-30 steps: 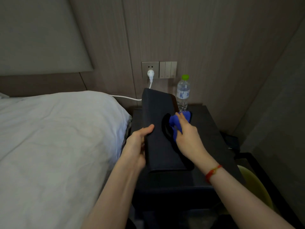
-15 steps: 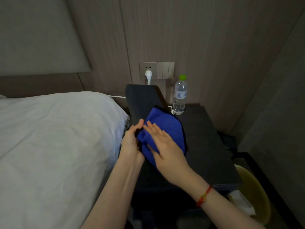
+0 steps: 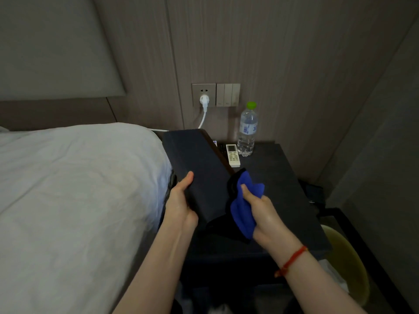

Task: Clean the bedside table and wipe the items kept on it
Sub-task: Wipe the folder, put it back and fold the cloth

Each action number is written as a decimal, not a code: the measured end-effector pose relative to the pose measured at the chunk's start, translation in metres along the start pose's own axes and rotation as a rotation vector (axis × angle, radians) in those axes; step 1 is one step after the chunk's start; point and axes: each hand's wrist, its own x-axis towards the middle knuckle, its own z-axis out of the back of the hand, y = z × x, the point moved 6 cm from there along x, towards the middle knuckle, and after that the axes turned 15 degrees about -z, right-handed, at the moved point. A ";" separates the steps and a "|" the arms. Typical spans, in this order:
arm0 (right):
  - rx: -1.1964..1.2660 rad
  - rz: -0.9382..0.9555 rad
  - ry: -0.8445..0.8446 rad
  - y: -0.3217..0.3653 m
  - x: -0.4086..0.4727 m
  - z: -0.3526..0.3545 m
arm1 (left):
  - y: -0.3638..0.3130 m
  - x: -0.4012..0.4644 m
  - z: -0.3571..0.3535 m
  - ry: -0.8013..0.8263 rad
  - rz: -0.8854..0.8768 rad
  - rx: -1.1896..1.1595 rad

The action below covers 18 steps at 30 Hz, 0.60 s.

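Your left hand (image 3: pixel 181 205) grips a dark flat case (image 3: pixel 199 168), tilted above the dark worktop (image 3: pixel 283 200). Your right hand (image 3: pixel 263 214) holds a bunched blue cloth (image 3: pixel 243 211) against its right edge. White remote (image 3: pixel 233 155) and upright water bottle (image 3: pixel 247 130) at worktop's rear.

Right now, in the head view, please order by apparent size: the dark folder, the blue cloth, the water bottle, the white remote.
1. dark folder, held up close to the camera, which enlarges it
2. blue cloth, also close
3. water bottle, farther back
4. white remote
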 end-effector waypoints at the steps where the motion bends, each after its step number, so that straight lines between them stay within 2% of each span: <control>1: 0.117 -0.068 0.099 -0.002 -0.004 -0.007 | 0.003 0.000 0.000 0.016 -0.003 -0.015; 3: 0.205 -0.082 0.197 -0.005 -0.011 -0.018 | 0.008 0.000 -0.002 0.051 0.002 -0.044; 7: 0.059 0.081 0.128 -0.002 -0.020 -0.019 | 0.009 -0.001 -0.001 0.086 -0.008 -0.040; 14: -0.525 0.533 -0.150 0.044 -0.040 -0.013 | 0.013 -0.003 0.014 0.087 0.046 -0.042; 18: -0.673 0.685 -0.363 0.054 -0.049 -0.011 | 0.015 -0.001 0.017 0.075 0.037 -0.017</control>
